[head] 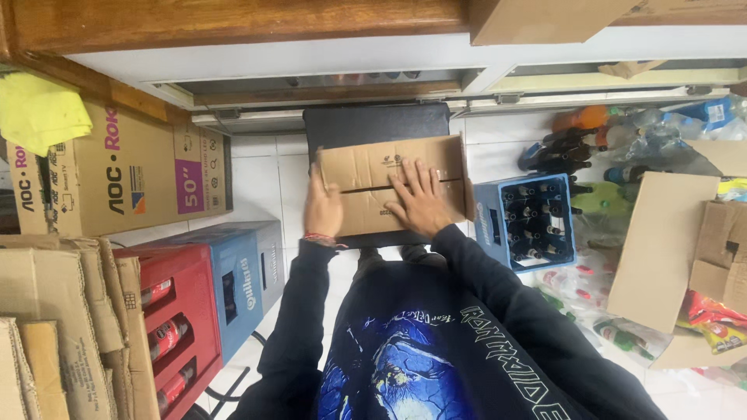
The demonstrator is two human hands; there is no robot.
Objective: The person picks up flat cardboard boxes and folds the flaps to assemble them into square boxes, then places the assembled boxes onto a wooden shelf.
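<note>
A brown cardboard box (366, 165) rests on a black stool-like seat (373, 124) in front of me, its top flaps folded shut. My right hand (419, 201) lies flat with fingers spread on the box's top, pressing the flaps. My left hand (322, 207) holds the box's left side, thumb at its edge. Both arms wear dark sleeves, and a red band sits on the left wrist.
A red crate (175, 334) and a blue crate (241, 280) with bottles stand at the left, beside a large television carton (117, 171) and folded cardboard (54, 334). At the right are a blue bottle crate (533, 222), loose bottles (591, 132), open cartons (661, 249) and snack bags (712, 319).
</note>
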